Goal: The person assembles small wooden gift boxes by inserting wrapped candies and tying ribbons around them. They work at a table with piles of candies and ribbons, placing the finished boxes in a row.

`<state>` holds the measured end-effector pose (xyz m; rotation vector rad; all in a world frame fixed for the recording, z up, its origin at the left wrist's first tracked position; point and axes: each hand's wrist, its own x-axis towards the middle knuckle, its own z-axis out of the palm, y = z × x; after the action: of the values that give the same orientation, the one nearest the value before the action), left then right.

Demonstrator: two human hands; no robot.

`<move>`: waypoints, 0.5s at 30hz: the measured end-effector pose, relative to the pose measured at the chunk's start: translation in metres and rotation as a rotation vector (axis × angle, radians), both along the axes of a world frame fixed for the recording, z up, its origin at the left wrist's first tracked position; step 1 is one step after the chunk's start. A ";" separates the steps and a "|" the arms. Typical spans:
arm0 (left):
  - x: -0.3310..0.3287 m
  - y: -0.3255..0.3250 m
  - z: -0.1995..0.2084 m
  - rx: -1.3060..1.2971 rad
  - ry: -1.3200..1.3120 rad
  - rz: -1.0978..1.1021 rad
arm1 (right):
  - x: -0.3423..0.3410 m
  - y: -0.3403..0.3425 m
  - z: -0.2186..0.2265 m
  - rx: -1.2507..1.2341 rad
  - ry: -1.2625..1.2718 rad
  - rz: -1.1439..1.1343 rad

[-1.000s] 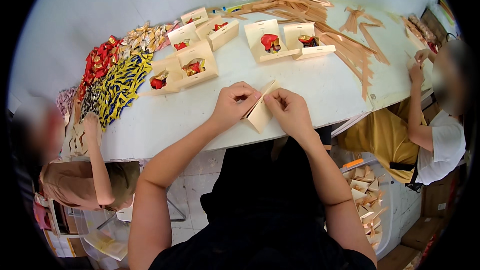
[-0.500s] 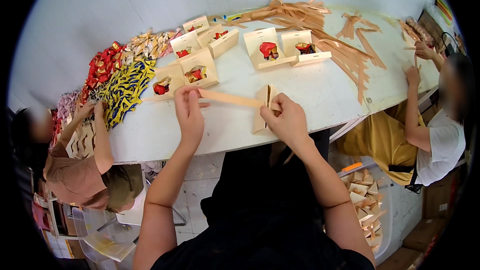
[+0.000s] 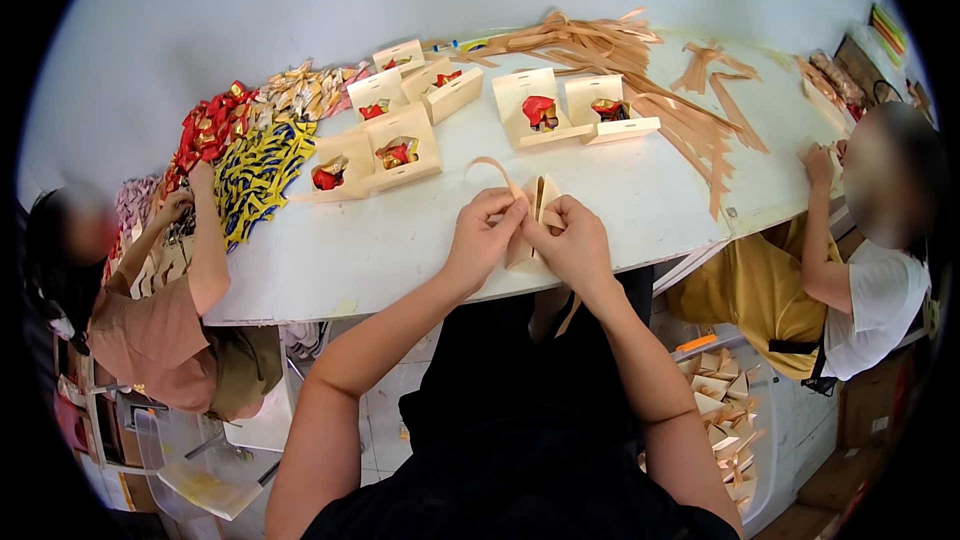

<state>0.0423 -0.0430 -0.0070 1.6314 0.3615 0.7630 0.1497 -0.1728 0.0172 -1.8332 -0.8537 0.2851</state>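
Note:
At the table's near edge a small cream cardboard box [image 3: 543, 192] stands folded nearly closed between my hands. A peach ribbon [image 3: 498, 168] runs to it, its loose end curling up and away to the left. My left hand [image 3: 483, 240] is closed, thumb and fingers pinching the ribbon right beside the box. Curled against the box's right side, my right hand [image 3: 577, 245] pinches it; part of the ribbon there is hidden by the fingers. Another ribbon end hangs below the table edge under my right hand.
Open cream boxes [image 3: 415, 168] with wrapped candies stand farther back. Ribbons [image 3: 640, 65] lie piled at the back right, candy heaps [image 3: 262, 175] at the left. A co-worker [image 3: 160, 330] sits at each side. A plastic bin of closed boxes [image 3: 722, 400] stands below right.
My left hand has moved right and down to the box, and the ribbon once stretched between my hands now curls loose. The right hand stays at the box. Both co-workers' hands have shifted.

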 end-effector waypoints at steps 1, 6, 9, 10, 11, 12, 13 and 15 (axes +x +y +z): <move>0.005 -0.003 0.006 -0.140 -0.044 -0.031 | 0.000 0.000 0.002 0.002 -0.001 0.002; 0.020 -0.004 0.019 -0.263 -0.278 -0.052 | 0.000 0.000 0.006 -0.071 -0.010 0.003; 0.029 0.000 0.022 -0.305 -0.229 -0.149 | 0.008 0.002 0.004 -0.115 -0.018 0.058; 0.032 -0.001 0.022 -0.308 -0.188 -0.178 | 0.013 0.003 0.003 -0.158 -0.012 0.106; 0.033 0.000 0.024 -0.275 -0.151 -0.199 | 0.019 0.003 0.004 -0.195 -0.006 0.154; 0.034 -0.001 0.025 -0.243 -0.113 -0.219 | 0.025 0.002 0.007 -0.141 0.130 0.261; 0.034 -0.001 0.027 -0.211 -0.076 -0.240 | 0.033 0.000 0.009 -0.085 0.266 0.368; 0.031 -0.001 0.027 -0.251 -0.099 -0.308 | 0.054 -0.010 0.026 -0.102 0.405 0.586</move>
<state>0.0731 -0.0442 0.0201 1.3672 0.1240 0.5383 0.2038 -0.1824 0.0432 -1.5002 -1.0785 1.0474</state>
